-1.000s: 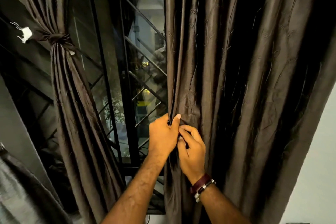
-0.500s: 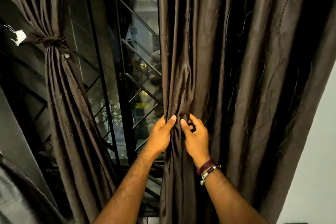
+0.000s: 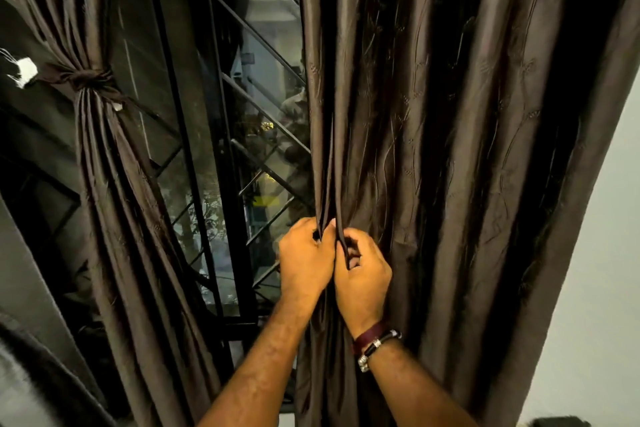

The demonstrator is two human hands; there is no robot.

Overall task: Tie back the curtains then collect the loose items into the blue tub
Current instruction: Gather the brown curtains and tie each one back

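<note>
A dark window [image 3: 221,135] with a black metal grille fills the background, its glass catching reflections of lit shapes. Left of the window hangs the left curtain [image 3: 114,204], a brown panel already gathered and cinched by a knotted tie-back [image 3: 88,78] of the same cloth (a small white tag [image 3: 26,68] sticks out just left of the knot). Right of the window hangs the right curtain [image 3: 450,149], loose and falling in long folds, with a pale wall [image 3: 595,253] beyond its far edge. At the curtain's inner edge, the one next to the window, both hands meet and touch each other. The left hand [image 3: 304,260] grips the edge folds, fingers curled into the cloth. The right hand [image 3: 363,274] pinches a narrow fold beside it, fingers bent round the fabric; its wrist wears a maroon band and a beaded bracelet [image 3: 375,345]. The blue tub is not in view.
</note>
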